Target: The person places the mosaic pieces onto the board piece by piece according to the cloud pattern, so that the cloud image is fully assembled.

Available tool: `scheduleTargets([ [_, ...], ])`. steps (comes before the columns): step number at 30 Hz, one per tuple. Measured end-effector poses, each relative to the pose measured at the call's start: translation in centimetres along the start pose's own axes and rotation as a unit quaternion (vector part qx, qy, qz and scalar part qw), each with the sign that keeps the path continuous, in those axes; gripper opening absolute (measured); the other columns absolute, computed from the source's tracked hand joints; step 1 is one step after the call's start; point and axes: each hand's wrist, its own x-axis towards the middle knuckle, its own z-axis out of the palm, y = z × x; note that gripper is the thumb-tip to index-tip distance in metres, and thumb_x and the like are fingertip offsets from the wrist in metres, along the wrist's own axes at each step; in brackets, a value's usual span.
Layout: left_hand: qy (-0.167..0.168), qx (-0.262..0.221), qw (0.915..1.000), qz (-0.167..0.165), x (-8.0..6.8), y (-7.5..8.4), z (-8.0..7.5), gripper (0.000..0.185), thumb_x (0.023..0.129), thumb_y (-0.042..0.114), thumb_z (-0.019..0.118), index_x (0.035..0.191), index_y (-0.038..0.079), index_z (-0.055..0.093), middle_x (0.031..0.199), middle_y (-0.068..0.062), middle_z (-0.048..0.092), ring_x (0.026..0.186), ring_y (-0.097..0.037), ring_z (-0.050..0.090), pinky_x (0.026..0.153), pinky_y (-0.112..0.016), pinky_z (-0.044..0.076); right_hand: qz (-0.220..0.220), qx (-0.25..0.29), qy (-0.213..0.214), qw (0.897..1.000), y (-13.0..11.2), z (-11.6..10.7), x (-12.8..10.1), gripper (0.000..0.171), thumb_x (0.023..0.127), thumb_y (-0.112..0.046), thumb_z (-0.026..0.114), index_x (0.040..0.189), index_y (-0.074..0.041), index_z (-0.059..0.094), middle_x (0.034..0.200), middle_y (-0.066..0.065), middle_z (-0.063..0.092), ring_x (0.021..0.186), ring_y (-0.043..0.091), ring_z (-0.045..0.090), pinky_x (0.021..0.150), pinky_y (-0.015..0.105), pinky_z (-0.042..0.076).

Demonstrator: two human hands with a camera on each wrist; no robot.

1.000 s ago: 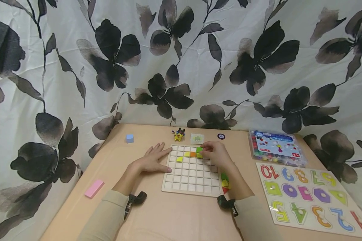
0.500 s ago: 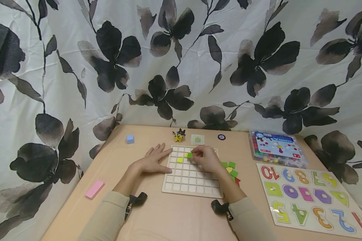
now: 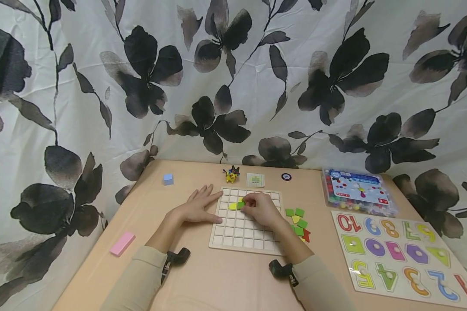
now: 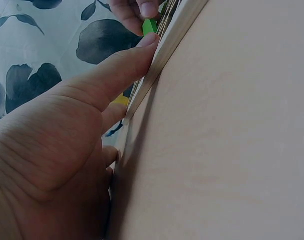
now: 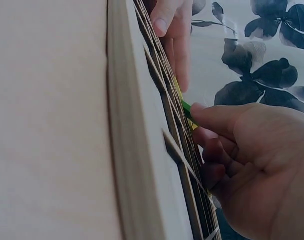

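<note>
Farthest left on the table (image 3: 89, 259) a pink block (image 3: 122, 244) lies untouched, with a blue block (image 3: 168, 179) beyond it. The left hand (image 3: 190, 209) hasn't shifted: fingers spread and gripping nothing, thumb against the left edge of the gridded board (image 3: 237, 239). Just inside that edge sits a yellow tile (image 3: 232, 206), where it was a second ago.

The change is beside it. The green tile (image 3: 240, 206), at the far right of the grid a second ago, has crossed leftward and dropped a row, and now stands directly right of that yellow one. A second yellow tile (image 3: 241, 200) peeks out behind. The right hand (image 3: 262, 209) pinches the green tile between thumb and fingers, so I'd judge it isn't let go yet; whether it sits flat in its square I can't tell.

With the right forearm swung inward, more of the loose tiles (image 3: 302, 223) shows to the board's right.
</note>
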Motion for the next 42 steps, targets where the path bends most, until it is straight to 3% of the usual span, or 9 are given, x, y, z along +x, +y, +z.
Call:
scheduleTargets([
  [18, -0.001, -0.003, 1.0, 0.001, -0.2, 0.0, 0.0, 0.103, 0.084, 0.068, 0.074, 0.166, 0.027, 0.028, 0.175, -0.018, 0.0, 0.163, -0.038, -0.006, 0.131, -0.058, -0.006, 0.008, -0.038, -0.004, 0.999, -0.1, 0.2, 0.0, 0.02, 0.091, -0.012, 0.08, 0.111, -0.007, 0.077, 0.081, -0.002, 0.065, 0.073, 0.012, 0.057, 0.062, 0.024, 0.046],
  [27, 0.001, -0.006, 1.0, -0.001, -0.1, -0.1, 0.0, 0.103, 0.083, 0.068, 0.074, 0.166, 0.027, 0.028, 0.175, -0.018, 0.001, 0.163, -0.038, -0.006, 0.13, -0.059, -0.005, 0.012, -0.025, -0.003, 1.0, -0.1, 0.0, -0.1, 0.022, 0.092, -0.014, 0.08, 0.112, -0.008, 0.077, 0.084, -0.002, 0.066, 0.076, 0.013, 0.058, 0.065, 0.025, 0.049],
  [35, 0.001, -0.005, 1.0, 0.002, -0.1, -0.2, 0.1, 0.105, 0.083, 0.068, 0.074, 0.167, 0.026, 0.027, 0.175, -0.018, 0.0, 0.163, -0.038, -0.006, 0.13, -0.059, -0.006, -0.031, 0.002, 0.013, 0.999, -0.9, -2.3, -0.5, 0.028, 0.095, -0.017, 0.078, 0.12, -0.004, 0.075, 0.096, 0.002, 0.071, 0.08, 0.015, 0.063, 0.067, 0.026, 0.053],
  [42, 0.001, -0.008, 1.0, 0.004, -0.1, -0.2, 0.1, 0.105, 0.083, 0.067, 0.075, 0.167, 0.025, 0.027, 0.175, -0.019, 0.0, 0.163, -0.038, -0.006, 0.13, -0.059, -0.007, -0.026, -0.012, 0.043, 0.999, -2.1, -5.8, -1.3, 0.032, 0.095, -0.024, 0.078, 0.125, -0.013, 0.074, 0.112, 0.006, 0.073, 0.092, 0.019, 0.062, 0.076, 0.03, 0.054],
])
